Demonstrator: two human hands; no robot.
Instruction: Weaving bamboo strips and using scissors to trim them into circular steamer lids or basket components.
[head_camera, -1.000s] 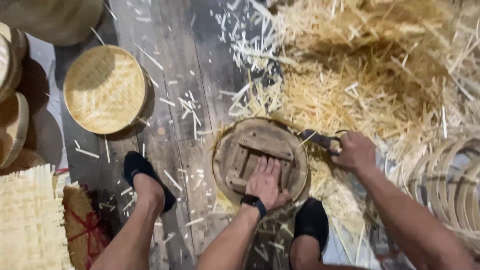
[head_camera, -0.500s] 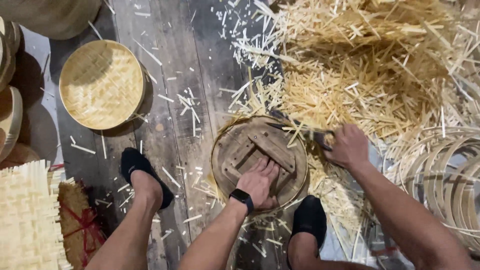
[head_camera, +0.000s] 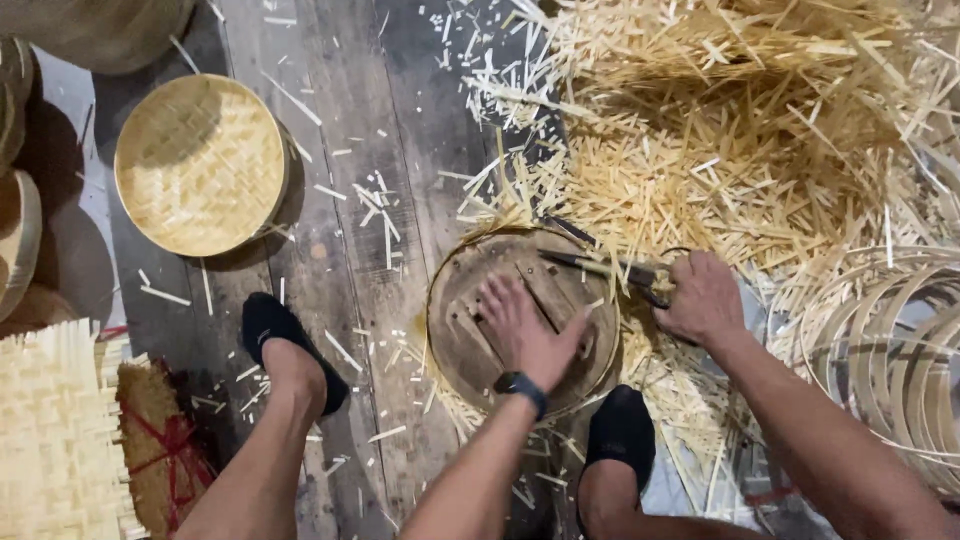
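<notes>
While the left hand (head_camera: 525, 335) presses flat, grip spread apart, on the round dark wooden slatted disc (head_camera: 470, 335), the right hand (head_camera: 705, 298) grips dark metal shears (head_camera: 600, 268).

Right grip is clamped on the handles; blades lie over the disc's far edge, beside pale bamboo offcuts (head_camera: 740, 130) on the plank floor (head_camera: 380, 140).

Dark, worn floor planks (head_camera: 350, 130) carry a big heap of bamboo offcuts (head_camera: 740, 110), stray splinters, a round woven tray (head_camera: 200, 165), a round wooden frame (head_camera: 520, 320), bent bamboo hoops (head_camera: 890, 350), and a woven mat (head_camera: 55, 430).
</notes>
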